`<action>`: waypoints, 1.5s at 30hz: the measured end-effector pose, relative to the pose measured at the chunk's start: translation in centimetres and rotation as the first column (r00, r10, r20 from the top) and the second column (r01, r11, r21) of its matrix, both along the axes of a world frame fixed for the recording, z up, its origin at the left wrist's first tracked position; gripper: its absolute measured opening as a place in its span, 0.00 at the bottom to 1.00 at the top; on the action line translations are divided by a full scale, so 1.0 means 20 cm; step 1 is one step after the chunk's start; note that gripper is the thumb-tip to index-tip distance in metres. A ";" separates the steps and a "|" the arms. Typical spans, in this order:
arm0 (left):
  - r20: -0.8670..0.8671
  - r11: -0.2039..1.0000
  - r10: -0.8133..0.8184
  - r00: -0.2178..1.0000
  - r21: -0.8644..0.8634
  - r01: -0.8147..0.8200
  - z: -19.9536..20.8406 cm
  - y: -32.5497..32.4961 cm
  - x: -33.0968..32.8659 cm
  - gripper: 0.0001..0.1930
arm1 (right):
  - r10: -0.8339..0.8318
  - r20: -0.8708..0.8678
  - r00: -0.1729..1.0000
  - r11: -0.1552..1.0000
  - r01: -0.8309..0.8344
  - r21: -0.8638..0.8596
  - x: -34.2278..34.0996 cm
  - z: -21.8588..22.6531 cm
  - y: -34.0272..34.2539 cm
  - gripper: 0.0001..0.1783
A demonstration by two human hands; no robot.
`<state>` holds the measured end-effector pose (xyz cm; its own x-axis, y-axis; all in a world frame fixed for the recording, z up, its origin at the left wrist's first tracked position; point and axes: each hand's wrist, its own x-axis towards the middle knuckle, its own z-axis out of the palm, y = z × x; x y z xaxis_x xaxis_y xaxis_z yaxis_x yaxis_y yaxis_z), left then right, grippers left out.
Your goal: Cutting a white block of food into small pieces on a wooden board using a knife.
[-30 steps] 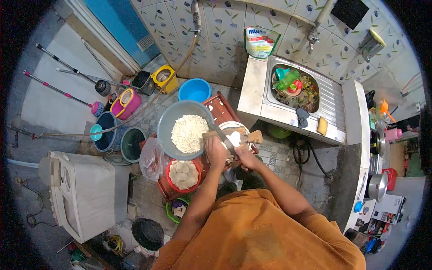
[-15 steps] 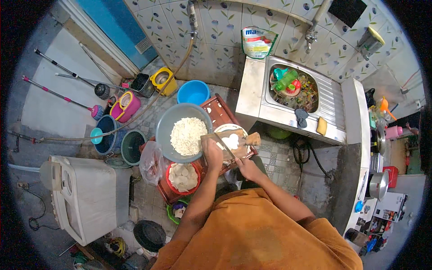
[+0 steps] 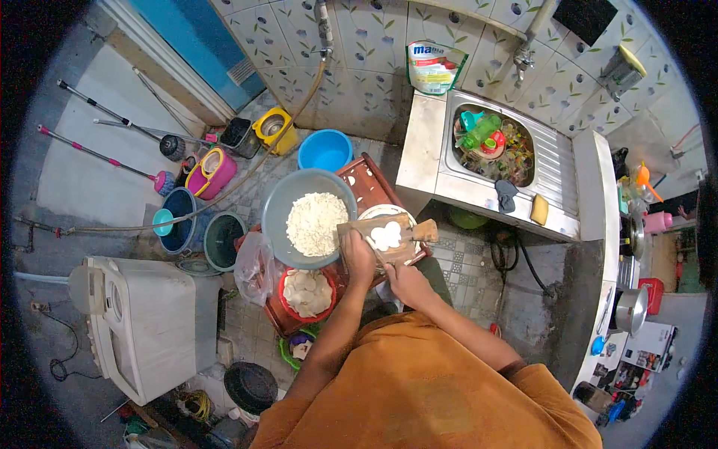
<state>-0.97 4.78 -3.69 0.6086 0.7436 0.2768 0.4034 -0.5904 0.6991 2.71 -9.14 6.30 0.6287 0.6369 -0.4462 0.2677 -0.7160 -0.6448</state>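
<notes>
A wooden cutting board with a short handle lies over a white round dish. White round slices are spread on its middle. My left hand grips the board's left end, fingers closed on it. Below the near edge, my right hand is closed around a knife, whose blade barely shows now. Left of the board stands a grey basin with a heap of small white cut pieces. A red bowl of larger pale pieces sits nearer me.
Under these is a low reddish-brown table. A clear plastic bag hangs by the basin. A blue tub stands behind, a washing machine to the left. At the right is a steel sink with dishes inside.
The knife blade, which lay across the board, has come down toward the near edge and mostly out of sight. My right hand has shifted slightly left. The slices now show together.
</notes>
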 end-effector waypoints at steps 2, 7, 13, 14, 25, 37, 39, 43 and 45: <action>0.003 1.000 -0.004 1.000 -0.004 0.004 -0.01 0.01 0.00 0.07 | -0.005 0.008 1.000 1.000 0.005 -0.005 -0.01 -0.01 0.01 0.25; -0.018 1.000 -0.001 1.000 -0.013 0.001 0.00 0.01 0.00 0.09 | 0.017 0.020 1.000 0.999 -0.016 -0.033 -0.02 0.03 0.02 0.26; 0.002 0.999 -0.012 1.000 0.052 0.012 0.01 0.01 0.01 0.05 | 0.012 0.002 1.000 0.996 -0.012 -0.088 0.00 0.04 0.04 0.26; 0.004 0.999 -0.013 1.000 0.047 0.012 0.01 0.01 0.02 0.05 | 0.016 0.002 1.000 0.995 -0.015 -0.100 0.00 0.04 0.04 0.28; -0.008 1.000 -0.021 1.000 0.005 0.021 -0.02 0.01 0.01 0.04 | 0.096 0.057 0.994 0.992 -0.091 -0.088 0.00 0.07 0.02 0.28; -0.044 0.999 -0.038 0.998 0.029 0.040 0.00 0.02 0.00 0.03 | 0.115 -0.037 0.993 0.986 -0.119 -0.114 0.06 0.03 0.09 0.31; -0.042 0.998 -0.021 0.999 0.051 0.023 -0.02 0.02 0.00 0.02 | 0.079 -0.055 0.995 0.983 -0.087 -0.163 0.05 0.09 0.08 0.31; -0.032 0.998 -0.045 0.998 0.030 0.046 0.00 0.01 0.00 0.02 | 0.149 -0.059 0.987 0.971 -0.157 -0.178 0.07 0.00 0.07 0.31; -0.046 0.998 -0.051 0.998 0.023 0.052 0.01 0.01 0.01 0.01 | 0.136 -0.065 0.989 0.974 -0.145 -0.175 0.09 -0.03 0.08 0.31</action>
<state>-0.73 5.06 -3.52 0.6585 0.7042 0.2655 0.4029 -0.6278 0.6660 4.43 -7.50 5.62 0.5116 0.6239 -0.5907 0.3434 -0.7787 -0.5251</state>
